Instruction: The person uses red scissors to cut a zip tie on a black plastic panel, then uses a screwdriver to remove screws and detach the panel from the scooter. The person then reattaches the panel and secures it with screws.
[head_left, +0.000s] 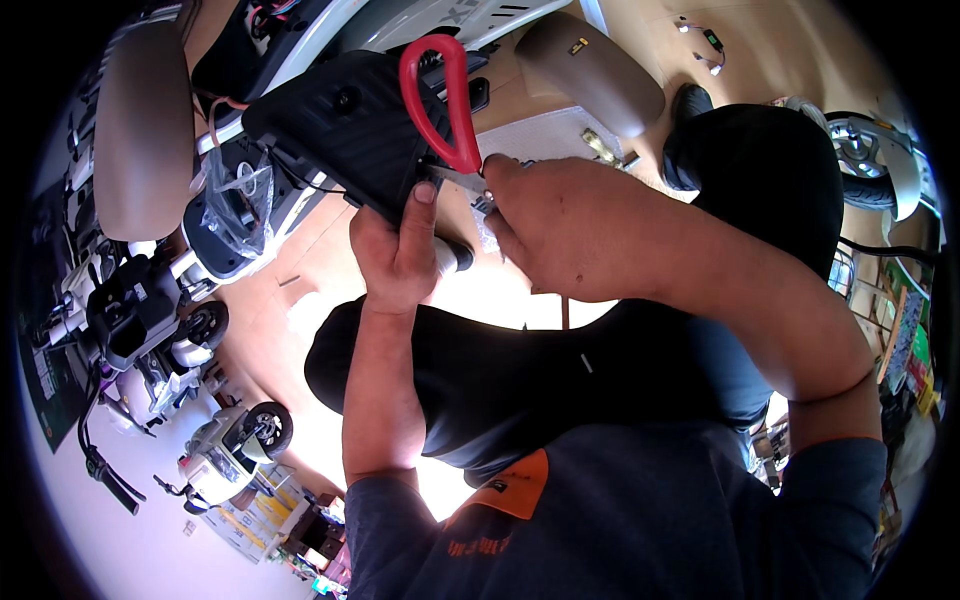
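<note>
In my left hand (392, 250) is the lower edge of a black ribbed plastic panel (310, 125), my thumb lying along its corner and the other fingers out of sight behind it. The panel is tilted beside a scooter's pale bodywork (400, 25). My right hand (560, 225) is closed on what looks like a pair of scissors, whose red loop handle (459, 120) sticks up past my fingers and overlaps the panel's right end. Their blades are hidden by my right hand. A thin black cable (315, 185) runs beneath the panel.
A brown scooter seat (590, 75) lies on the floor ahead, near a perforated pale sheet (540, 135). Another brown seat (145, 130) and a clear plastic bag (240, 210) are at left. Small wired parts (712, 42) lie far right. More scooters (220, 455) stand at lower left.
</note>
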